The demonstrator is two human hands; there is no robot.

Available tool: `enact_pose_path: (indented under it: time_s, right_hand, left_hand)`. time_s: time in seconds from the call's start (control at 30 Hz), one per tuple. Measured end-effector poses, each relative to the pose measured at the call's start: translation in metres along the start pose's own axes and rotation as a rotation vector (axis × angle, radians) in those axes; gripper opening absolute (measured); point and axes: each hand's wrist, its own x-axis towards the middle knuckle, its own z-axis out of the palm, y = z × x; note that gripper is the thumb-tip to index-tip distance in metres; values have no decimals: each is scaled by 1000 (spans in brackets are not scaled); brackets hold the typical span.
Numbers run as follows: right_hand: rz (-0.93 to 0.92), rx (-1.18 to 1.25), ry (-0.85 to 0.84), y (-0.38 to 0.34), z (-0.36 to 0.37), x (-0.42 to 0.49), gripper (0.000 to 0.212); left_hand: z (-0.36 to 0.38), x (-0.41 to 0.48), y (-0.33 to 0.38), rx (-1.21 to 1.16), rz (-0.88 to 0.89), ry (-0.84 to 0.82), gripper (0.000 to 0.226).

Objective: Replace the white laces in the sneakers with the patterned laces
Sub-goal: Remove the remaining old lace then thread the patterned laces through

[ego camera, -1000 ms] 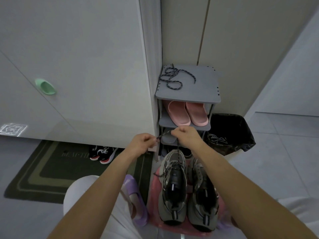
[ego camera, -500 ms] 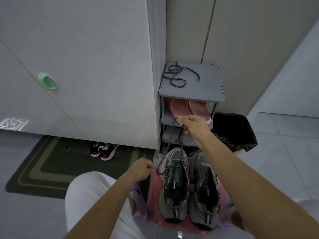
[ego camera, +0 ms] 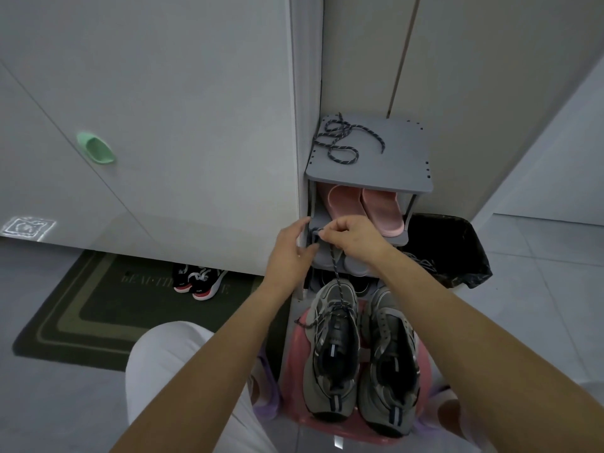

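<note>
Banded doormat (ego camera: 98, 308) far left, left hand (ego camera: 289, 253) with fingers (ego camera: 305, 251) loosely straight, right hand (ego camera: 351, 238) pinching the speckled braided patterned lace (ego camera: 335, 273), taut up from the left grey mesh sneaker (ego camera: 331, 348), right sneaker (ego camera: 389, 364) touching it on a round pink stool (ego camera: 295, 348), spare lace (ego camera: 340, 140) coiled on the far grey shelf (ego camera: 402, 165)

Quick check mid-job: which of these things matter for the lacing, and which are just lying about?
In the job: patterned lace, pinched by right hand; left hand beside it; grey sneakers; spare lace on rack.
Lying about: pink slippers, black bag, doormat, black-red shoes.
</note>
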Motion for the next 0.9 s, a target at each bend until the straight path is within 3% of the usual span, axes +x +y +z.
enact_pose_path:
  time_s: [0.07, 0.13, 0.27, 0.37, 0.57, 0.63, 0.7, 0.77, 0.83, 0.9]
  right_hand:
    - [-15, 4, 3, -1, -1, 0, 19]
    - [-18, 19, 48, -1, -3, 1, 20]
    - [27, 112, 202, 9, -10, 3, 25]
    - [80, 239, 274, 18, -16, 4, 22]
    - [106, 353, 319, 24, -17, 9, 22]
    - [103, 366, 300, 23, -14, 10, 21]
    - [80, 336, 238, 21, -8, 10, 16]
    - [70, 269, 122, 21, 3, 9, 5]
    - [80, 91, 34, 27, 16, 6, 28]
    - [46, -205, 38, 43, 25, -1, 30]
  left_hand:
    - [0, 11, 8, 4, 56, -42, 18]
    - [0, 13, 8, -22, 33, -84, 11]
    - [1, -7, -16, -156, -180, -193, 9]
    - [3, -26, -48, -97, -301, -318, 11]
    - [3, -53, -84, 124, -307, -435, 13]
    - [1, -57, -88, 159, -333, -486, 29]
    - [1, -60, -91, 168, -387, -512, 37]
    - [4, -61, -89, 84, -455, -490, 28]
    - [8, -62, -82, -110, -536, -410, 19]
    - [13, -62, -76, -330, -596, -319, 16]
